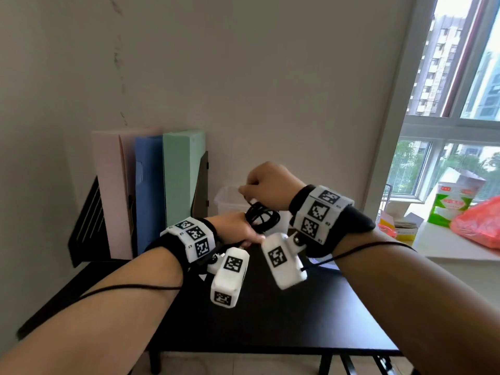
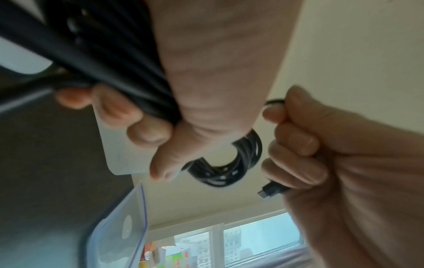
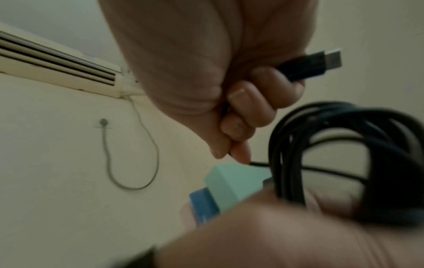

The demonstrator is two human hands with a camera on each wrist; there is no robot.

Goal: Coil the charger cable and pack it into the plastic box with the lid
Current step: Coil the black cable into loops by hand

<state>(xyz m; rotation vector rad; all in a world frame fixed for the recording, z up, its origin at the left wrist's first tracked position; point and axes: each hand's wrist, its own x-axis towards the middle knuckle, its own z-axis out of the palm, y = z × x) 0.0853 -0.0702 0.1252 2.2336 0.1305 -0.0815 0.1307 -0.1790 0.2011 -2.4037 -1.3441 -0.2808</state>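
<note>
Far left, we note three upright folders (image 1: 151, 190) (pink, blue, green) in a dark rack on the black surface (image 1: 297, 315), against the wall.

Next, our left hand (image 1: 238, 228), held above the surface. Its fingers (image 2: 137, 116) are curled tight round one side of the coil (image 1: 262, 217), a bundle of black cable loops; the left wrist view shows several strands bunched through the fist and the round loop hanging out past the thumb.

Behind the coil stands the clear box (image 1: 227, 198), on the surface near the wall; the coil is in the air in front of it, not inside. The left wrist view shows a clear lid (image 2: 121, 226) with a blue rim, lying apart from the box; where exactly on the surface we cannot tell.

Right of the coil and slightly higher, our right hand (image 1: 270, 185). Its fingers (image 3: 252, 101) are clenched on the cable's free end, the plug (image 3: 321, 61) sticking out of the fist beyond the little finger. A short run of cable leads from this fist across to the coil.

Far right, the window sill holds a green-and-white carton (image 1: 451, 204) and a red bag (image 1: 481, 226).
</note>
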